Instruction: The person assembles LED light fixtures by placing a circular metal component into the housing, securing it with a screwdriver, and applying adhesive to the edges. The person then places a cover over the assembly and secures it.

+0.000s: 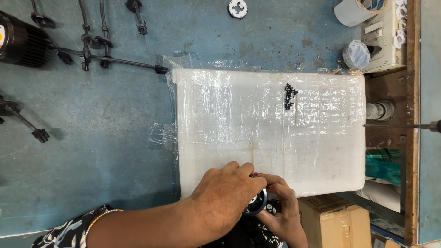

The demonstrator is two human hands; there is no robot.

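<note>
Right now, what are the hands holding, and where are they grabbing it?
Both hands hold one small round black part. The left hand covers its top; the right hand grips its side from below.

At the near edge of a white foam pad (pixel 271 133) wrapped in clear film, the left hand (pixel 225 197) lies over a small round black and silver part (pixel 256 203), covering most of it. The right hand (pixel 282 209) meets it from below, fingers (pixel 275 181) curled against the same part; what kind of part it is cannot be told. A small heap of black screws (pixel 289 96) sits on the pad, well apart from the hands. The pad rests on a worn blue bench (pixel 92 151), with black cables (pixel 92 46) lying at the far left. A cardboard box (pixel 333 222) stands just right of the hands.
</note>
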